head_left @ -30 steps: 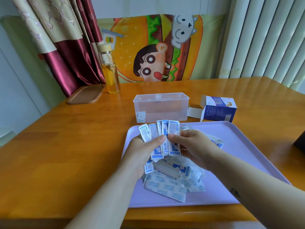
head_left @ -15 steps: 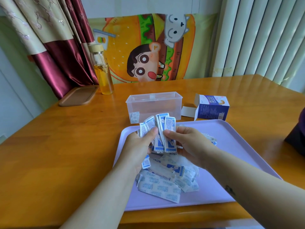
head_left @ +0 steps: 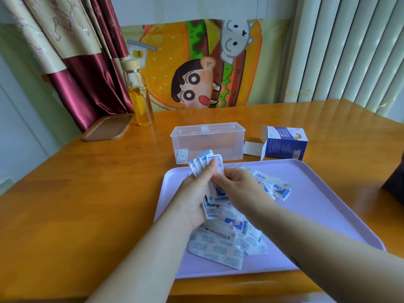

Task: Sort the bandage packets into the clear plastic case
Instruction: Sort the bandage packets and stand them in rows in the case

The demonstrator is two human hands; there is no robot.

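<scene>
Left hand [head_left: 193, 194] grips fanned bandage packets [head_left: 207, 159], long axes standing upright.

Soft daylight, wide-angle bend.
Brightness enters through the vertical slats [head_left: 349, 51] on the right, leaving pale glare on the counter [head_left: 323, 112] below them; shadows are faint, the bandage packets [head_left: 206, 159] held up look blurred, and edge lines bow.

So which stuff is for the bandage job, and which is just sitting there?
For the job: bandage packets in the left hand, right hand, packet pile, clear case, purple tray.
Just lying about: drink bottle, blue box, brown lid.
</scene>
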